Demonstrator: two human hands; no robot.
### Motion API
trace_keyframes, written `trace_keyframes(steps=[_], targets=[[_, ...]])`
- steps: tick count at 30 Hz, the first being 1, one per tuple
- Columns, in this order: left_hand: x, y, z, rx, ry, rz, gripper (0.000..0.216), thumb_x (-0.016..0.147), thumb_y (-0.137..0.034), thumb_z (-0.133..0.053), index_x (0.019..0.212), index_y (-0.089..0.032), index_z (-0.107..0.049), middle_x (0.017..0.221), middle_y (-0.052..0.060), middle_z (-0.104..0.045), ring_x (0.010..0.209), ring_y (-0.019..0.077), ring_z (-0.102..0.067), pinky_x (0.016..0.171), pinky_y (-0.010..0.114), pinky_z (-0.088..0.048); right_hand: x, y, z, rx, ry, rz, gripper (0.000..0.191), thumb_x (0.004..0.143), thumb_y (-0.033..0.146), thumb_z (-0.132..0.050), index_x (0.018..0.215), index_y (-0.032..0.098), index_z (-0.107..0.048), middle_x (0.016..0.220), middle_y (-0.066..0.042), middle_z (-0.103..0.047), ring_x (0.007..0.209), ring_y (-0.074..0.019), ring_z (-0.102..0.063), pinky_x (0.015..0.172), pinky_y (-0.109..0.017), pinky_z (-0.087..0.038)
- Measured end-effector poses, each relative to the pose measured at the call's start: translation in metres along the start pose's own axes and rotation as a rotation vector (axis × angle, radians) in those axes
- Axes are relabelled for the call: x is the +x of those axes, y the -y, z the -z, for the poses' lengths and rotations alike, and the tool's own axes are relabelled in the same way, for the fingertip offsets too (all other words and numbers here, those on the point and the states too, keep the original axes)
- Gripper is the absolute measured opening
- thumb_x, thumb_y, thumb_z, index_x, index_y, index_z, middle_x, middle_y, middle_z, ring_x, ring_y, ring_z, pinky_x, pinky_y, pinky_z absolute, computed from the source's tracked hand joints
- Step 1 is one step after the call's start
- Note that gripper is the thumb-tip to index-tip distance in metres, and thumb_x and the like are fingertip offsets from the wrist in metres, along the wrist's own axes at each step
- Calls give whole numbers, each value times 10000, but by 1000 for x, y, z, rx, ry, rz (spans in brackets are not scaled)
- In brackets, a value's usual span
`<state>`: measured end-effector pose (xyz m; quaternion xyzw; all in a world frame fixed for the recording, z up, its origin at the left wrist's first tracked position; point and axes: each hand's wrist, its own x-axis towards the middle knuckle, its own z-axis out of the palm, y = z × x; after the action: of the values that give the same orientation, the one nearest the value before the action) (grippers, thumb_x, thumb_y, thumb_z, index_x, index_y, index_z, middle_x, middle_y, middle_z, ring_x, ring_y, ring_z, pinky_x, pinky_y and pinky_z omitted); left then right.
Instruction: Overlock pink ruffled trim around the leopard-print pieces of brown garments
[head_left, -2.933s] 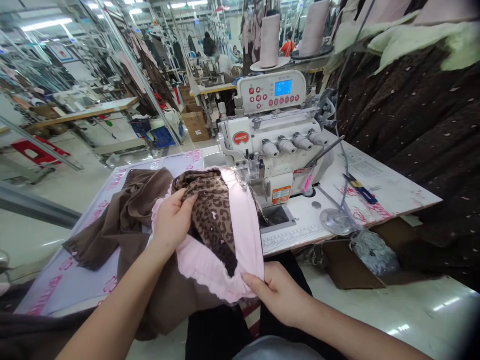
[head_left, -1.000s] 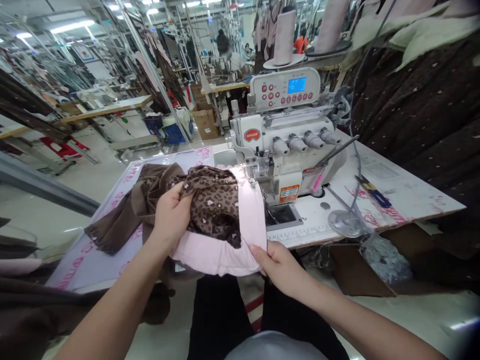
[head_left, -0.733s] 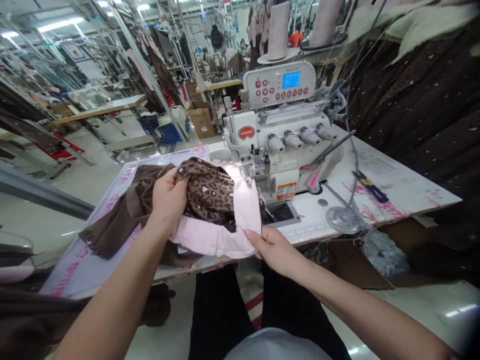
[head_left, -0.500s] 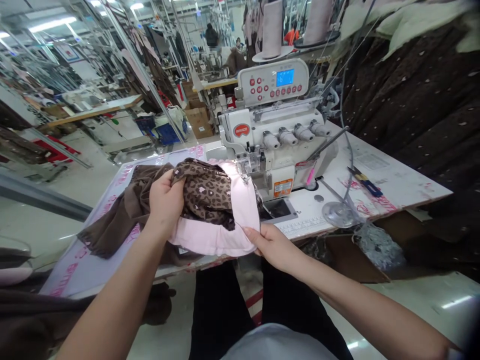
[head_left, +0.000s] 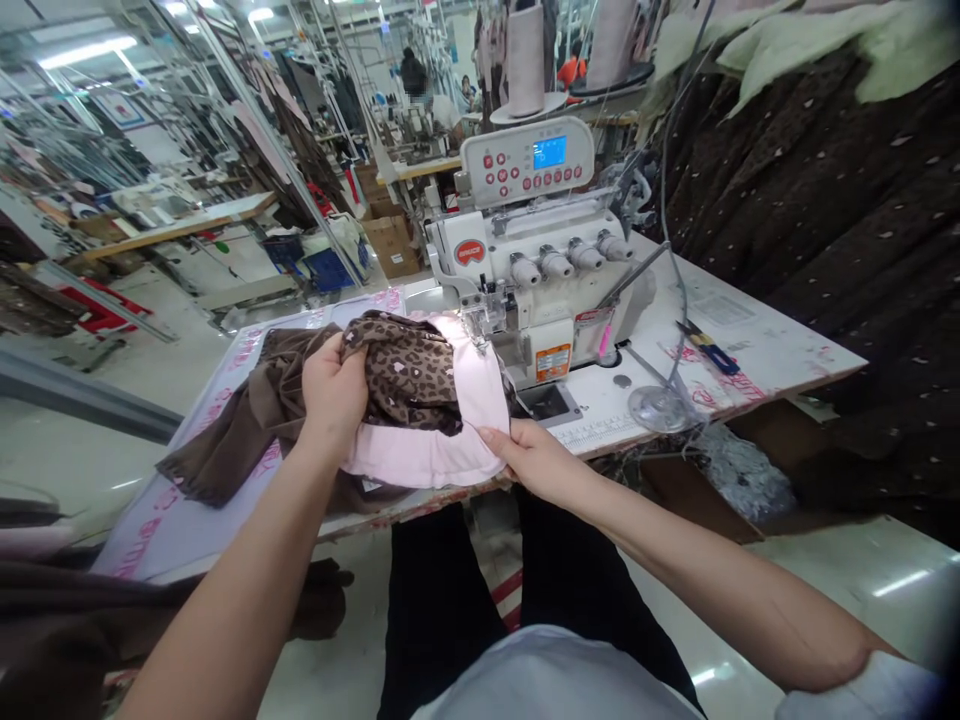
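Note:
A brown leopard-print garment (head_left: 409, 370) with a wide pink band (head_left: 420, 455) lies at the needle end of a white overlock sewing machine (head_left: 540, 270). The band's far part runs under the presser foot (head_left: 478, 338). My left hand (head_left: 334, 390) is closed on the bunched leopard-print cloth at its left side. At the near right corner of the band, my right hand (head_left: 529, 455) pinches the pink edge between thumb and fingers. Plain brown fabric (head_left: 247, 425) of the garment spreads over the table to the left.
Thread snips (head_left: 709, 347) and a clear round dish (head_left: 664, 405) lie on the table (head_left: 787, 350) right of the machine. Cones of thread (head_left: 526, 60) stand behind it. Dark dotted cloth (head_left: 810, 200) hangs at the right; a cardboard box (head_left: 394, 245) sits on the floor behind.
The view has shifted slightly, so the machine appears farther left. Both hands keep their hold on the garment; the band's near right corner sits a little nearer the machine.

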<state>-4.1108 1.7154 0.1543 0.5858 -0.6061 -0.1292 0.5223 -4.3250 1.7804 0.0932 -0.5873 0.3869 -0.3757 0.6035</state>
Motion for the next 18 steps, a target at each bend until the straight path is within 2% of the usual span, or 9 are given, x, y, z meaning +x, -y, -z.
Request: trace_keyframes(steps=[7, 9, 11, 12, 13, 14, 15, 16, 18], targets=[[9, 2, 2, 59, -1, 0, 244, 790, -314, -435, 888, -169, -605, 789, 22, -605, 755, 170, -554, 700, 263, -442, 5, 4, 1, 18, -43, 0, 390, 792, 486, -454, 595, 151, -435, 452, 57, -362, 408, -57, -307, 403, -187, -224], [-7, -13, 4, 149, -77, -99, 208, 751, -246, -471, 913, -156, -565, 843, 44, -579, 804, 183, -541, 746, 289, -437, 7, 13, 3, 13, -56, -41, 371, 807, 443, -460, 585, 147, -434, 442, 57, -374, 387, -50, -311, 385, -177, -221], [-38, -34, 0, 192, -105, -347, 240, 691, -161, -505, 930, -153, -525, 884, 58, -541, 853, 189, -517, 788, 305, -425, 11, 31, 6, -35, -46, -119, 372, 829, 387, -461, 551, 142, -425, 418, 54, -382, 359, -42, -311, 364, -169, -216], [-58, -46, -5, 177, -44, -497, 256, 675, -128, -501, 929, -154, -513, 897, 63, -527, 872, 190, -507, 801, 309, -423, 14, 43, 9, -68, -26, -158, 375, 834, 356, -468, 531, 141, -415, 399, 53, -379, 342, -38, -305, 352, -166, -207], [-77, -57, -13, 103, 124, -640, 241, 677, -102, -471, 908, -158, -510, 869, 58, -526, 853, 181, -510, 789, 304, -432, 17, 57, 12, -95, 2, -197, 378, 838, 324, -472, 514, 141, -403, 380, 55, -365, 325, -34, -291, 341, -164, -191], [-93, -66, -23, 40, 360, -745, 247, 693, -82, -417, 907, -160, -513, 877, 62, -540, 863, 177, -517, 803, 309, -435, 21, 72, 15, -108, 50, -234, 373, 839, 292, -476, 508, 143, -392, 367, 59, -347, 311, -30, -274, 333, -162, -167], [-105, -73, -34, 34, 487, -747, 265, 703, -71, -383, 923, -145, -512, 918, 83, -549, 899, 185, -518, 829, 320, -432, 26, 87, 19, -93, 101, -270, 362, 842, 256, -471, 511, 145, -376, 363, 70, -317, 302, -21, -239, 332, -158, -135], [-111, -77, -45, 79, 521, -689, 279, 714, -72, -359, 943, -127, -510, 945, 105, -552, 933, 201, -516, 850, 338, -426, 32, 101, 24, -61, 145, -326, 340, 856, 220, -440, 531, 145, -373, 377, 76, -299, 299, -11, -210, 341, -152, -99], [-108, -75, -64, 270, 443, -465, 294, 760, -113, -339, 1016, -88, -482, 1001, 149, -545, 989, 241, -509, 885, 383, -406, 44, 124, 32, -2, 238, -414, 311, 873, 143, -360, 562, 138, -367, 420, 81, -267, 306, 9, -173, 373, -137, -57]])
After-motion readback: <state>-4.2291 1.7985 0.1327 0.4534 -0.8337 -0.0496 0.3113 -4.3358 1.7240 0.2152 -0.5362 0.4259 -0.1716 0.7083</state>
